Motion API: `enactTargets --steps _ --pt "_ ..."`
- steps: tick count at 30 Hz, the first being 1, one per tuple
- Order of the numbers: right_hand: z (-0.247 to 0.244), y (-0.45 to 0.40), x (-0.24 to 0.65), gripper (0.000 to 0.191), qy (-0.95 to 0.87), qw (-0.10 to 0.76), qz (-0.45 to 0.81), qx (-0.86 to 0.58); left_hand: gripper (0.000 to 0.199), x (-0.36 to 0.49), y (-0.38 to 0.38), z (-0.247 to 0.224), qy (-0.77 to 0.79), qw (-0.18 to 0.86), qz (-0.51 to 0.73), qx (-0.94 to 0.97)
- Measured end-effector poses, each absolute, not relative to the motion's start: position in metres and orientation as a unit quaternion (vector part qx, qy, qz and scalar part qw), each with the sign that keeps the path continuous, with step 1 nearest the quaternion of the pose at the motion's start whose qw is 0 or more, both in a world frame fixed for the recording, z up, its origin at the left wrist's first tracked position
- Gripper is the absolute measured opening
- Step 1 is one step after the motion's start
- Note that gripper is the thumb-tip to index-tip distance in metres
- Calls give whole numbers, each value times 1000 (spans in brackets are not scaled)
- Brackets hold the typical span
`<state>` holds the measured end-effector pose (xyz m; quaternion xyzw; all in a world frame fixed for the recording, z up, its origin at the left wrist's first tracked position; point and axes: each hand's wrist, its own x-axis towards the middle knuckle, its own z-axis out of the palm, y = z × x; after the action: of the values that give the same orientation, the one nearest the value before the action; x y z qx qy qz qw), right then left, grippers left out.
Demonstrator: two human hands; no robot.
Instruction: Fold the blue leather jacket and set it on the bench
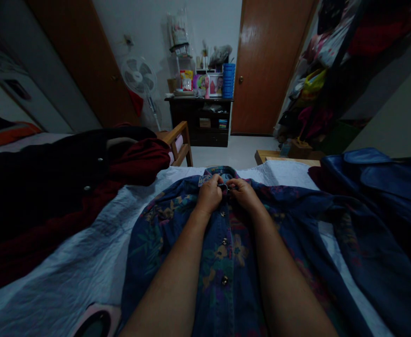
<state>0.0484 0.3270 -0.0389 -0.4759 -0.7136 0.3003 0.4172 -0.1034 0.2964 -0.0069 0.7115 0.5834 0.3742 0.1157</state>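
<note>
A dark blue floral denim shirt (238, 248) lies spread out, front side up, on a light blue bed cover, with its collar (223, 171) at the far end. Several metal buttons run down its front placket. At the top of the placket, just below the collar, my left hand (210, 194) pinches the fabric edge. Close beside it, the fingers of my right hand (242, 193) are closed on the other side of the same opening. Between the fingertips a small fold of the edge shows; the top button there is mostly hidden.
Dark and maroon clothes (128, 164) are heaped at left, with a blue bag-like item (384, 178) at right. A pink-edged round-faced object (98, 320) lies at the near left. Beyond the bed cover (82, 252) stand a wooden chair (182, 140), a white fan (138, 77) and a dark cabinet (200, 126).
</note>
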Motion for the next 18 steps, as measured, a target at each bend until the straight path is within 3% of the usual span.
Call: enactTargets --steps 10,15,18 --pt "-35 325 43 19 -707 439 190 -521 22 -108 299 -7 535 90 402 738" --pt "-33 323 41 11 -637 486 334 -496 17 -107 298 -7 540 104 387 740" --pt "-32 322 40 21 -606 501 402 -469 20 -105 296 -6 543 94 373 746"
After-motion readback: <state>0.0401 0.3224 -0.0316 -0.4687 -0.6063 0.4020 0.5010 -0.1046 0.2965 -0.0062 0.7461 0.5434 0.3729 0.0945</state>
